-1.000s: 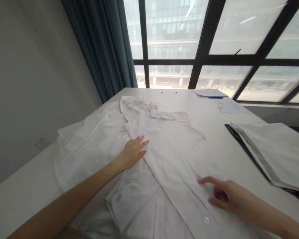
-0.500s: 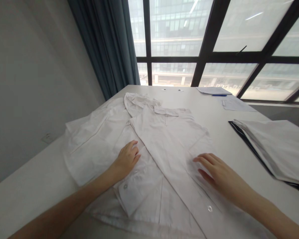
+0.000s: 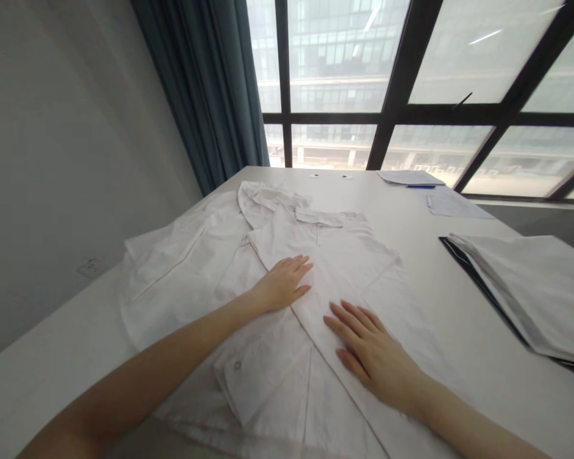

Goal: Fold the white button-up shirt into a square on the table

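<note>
Both of your hands have moved inward — your bare left hand [image 3: 282, 285], fingers spread, lies on the wrinkled white cloth garment [image 3: 344, 268] across the white tabletop [image 3: 402, 213]; your bare right hand [image 3: 373, 350], also open, lies on its front, the 2 hands near but apart.

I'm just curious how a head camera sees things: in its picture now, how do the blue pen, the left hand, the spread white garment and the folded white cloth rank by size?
1. White garment
2. Folded white cloth, cut off at the edge
3. Left hand
4. Blue pen
</note>
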A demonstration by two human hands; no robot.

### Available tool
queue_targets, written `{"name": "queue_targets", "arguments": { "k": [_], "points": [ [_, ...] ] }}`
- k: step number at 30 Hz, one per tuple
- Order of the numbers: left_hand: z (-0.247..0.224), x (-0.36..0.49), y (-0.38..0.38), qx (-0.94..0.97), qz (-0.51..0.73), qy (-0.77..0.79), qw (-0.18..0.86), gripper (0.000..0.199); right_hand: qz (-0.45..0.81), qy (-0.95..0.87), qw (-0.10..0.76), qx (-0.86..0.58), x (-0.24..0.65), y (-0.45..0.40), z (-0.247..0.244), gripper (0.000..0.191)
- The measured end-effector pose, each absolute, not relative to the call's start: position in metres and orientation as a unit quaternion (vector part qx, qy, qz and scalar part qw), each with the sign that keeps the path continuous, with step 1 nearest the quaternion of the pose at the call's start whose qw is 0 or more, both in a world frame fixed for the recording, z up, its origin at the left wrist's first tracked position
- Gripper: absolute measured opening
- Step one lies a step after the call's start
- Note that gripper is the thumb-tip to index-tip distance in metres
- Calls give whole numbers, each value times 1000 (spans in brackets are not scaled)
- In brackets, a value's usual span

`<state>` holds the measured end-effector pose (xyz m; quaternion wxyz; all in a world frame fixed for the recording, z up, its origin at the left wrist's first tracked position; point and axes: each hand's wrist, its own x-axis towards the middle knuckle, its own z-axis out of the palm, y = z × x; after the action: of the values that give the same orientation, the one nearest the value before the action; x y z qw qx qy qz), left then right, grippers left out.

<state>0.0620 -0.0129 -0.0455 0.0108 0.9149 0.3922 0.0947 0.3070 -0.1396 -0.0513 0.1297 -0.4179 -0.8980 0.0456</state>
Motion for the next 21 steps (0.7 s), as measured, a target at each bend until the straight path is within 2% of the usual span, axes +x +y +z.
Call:
{"name": "queue_targets", "arguments": {
  "k": [4, 12, 21],
  "points": [
    [-58, 58, 17, 905, 26, 424, 11, 62, 36, -900, 124, -417, 309, -140, -55, 52],
    [-51, 16, 82, 851, -5, 526, -21, 66, 25, -905, 88, -415, 307, -141, -52, 55],
    [-35, 34, 92, 820, 32, 566, -79, 53, 55, -901, 78, -424, 307, -141, -48, 56]
  ]
}}
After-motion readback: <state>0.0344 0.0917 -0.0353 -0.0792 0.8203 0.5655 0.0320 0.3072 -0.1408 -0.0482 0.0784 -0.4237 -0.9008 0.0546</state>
